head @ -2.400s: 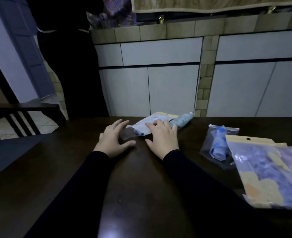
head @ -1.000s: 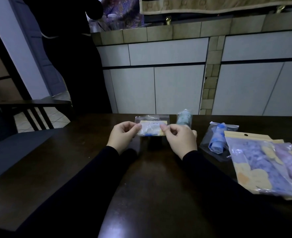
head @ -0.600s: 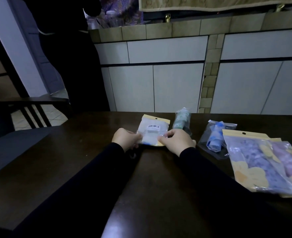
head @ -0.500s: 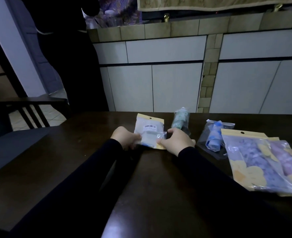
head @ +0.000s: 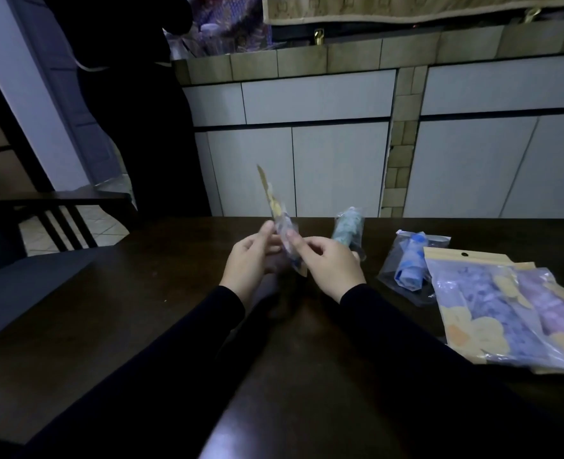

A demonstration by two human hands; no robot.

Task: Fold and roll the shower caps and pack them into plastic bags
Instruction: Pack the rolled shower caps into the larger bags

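Note:
A small plastic bag with a yellow header (head: 275, 210) stands on edge above the dark table (head: 141, 319), seen almost side-on. My right hand (head: 327, 263) pinches its lower part between thumb and fingertips. My left hand (head: 251, 260) is beside it with fingers relaxed, fingertips near the bag; contact is unclear. A rolled greenish shower cap in a clear bag (head: 348, 226) lies just behind my right hand. A rolled blue cap in a clear bag (head: 410, 263) lies further right.
Large yellow-headed packs with purple patterned caps (head: 506, 309) lie at the right edge of the table. A person in dark clothes (head: 135, 111) stands at the back left by the tiled counter (head: 323, 58). A dark chair (head: 55, 210) is at the left.
The small bag was held flat and face-up by both hands; now it is turned on edge and lifted higher, my right hand pinching it while my left hand's fingers have loosened.

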